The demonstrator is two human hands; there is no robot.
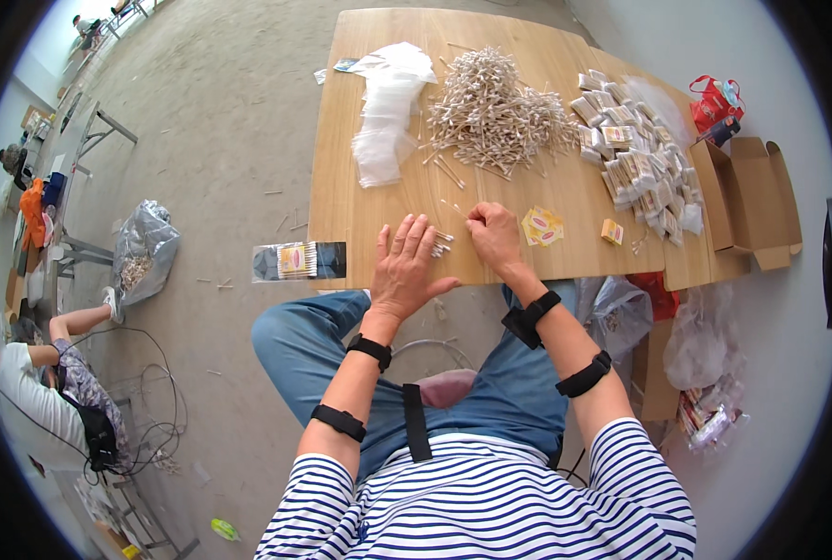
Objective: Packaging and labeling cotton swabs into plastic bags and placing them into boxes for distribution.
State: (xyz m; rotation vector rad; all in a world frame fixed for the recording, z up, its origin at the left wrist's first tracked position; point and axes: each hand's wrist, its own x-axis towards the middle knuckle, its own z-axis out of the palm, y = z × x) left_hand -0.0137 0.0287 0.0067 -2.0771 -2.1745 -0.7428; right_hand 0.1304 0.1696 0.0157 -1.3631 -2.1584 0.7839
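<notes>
My left hand (405, 271) lies flat at the table's near edge, its fingers stretched and the thumb spread to the right. A few loose cotton swabs (442, 246) stick out beside its fingers. Just to the right, my right hand (497, 238) is closed in a pinch on cotton swabs (451, 207), whose white tips point away to the left. Beyond both hands rises a big heap of cotton swabs (491, 112). Yellow-and-white paper labels (542, 227) lie right of my right hand, with a small stack of labels (612, 231) farther right.
Clear plastic bags (379, 131) are spread at the table's far left. Filled swab packs (645, 177) are piled at the right, by an open cardboard box (761, 201). One pack (296, 259) lies at the left edge. A grey bag (145, 252) and another person (52, 401) are farther left.
</notes>
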